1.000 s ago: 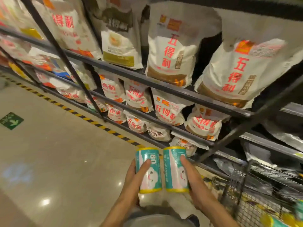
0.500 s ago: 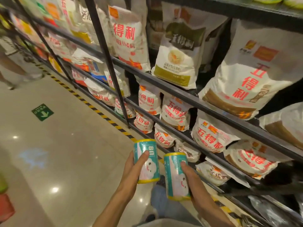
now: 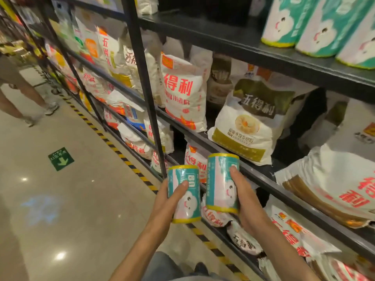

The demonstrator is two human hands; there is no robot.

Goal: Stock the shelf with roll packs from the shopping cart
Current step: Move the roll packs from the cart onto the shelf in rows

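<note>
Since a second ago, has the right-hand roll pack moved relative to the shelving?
Yes. The right hand's roll pack has risen toward the shelf edge and now sits higher than the left pack.

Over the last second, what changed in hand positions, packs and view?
The view swung up and left: the cart left the frame, and the top shelf with matching roll packs came into view. The right hand raised its roll pack above the left hand's pack. Both grips unchanged, nothing released.
</note>
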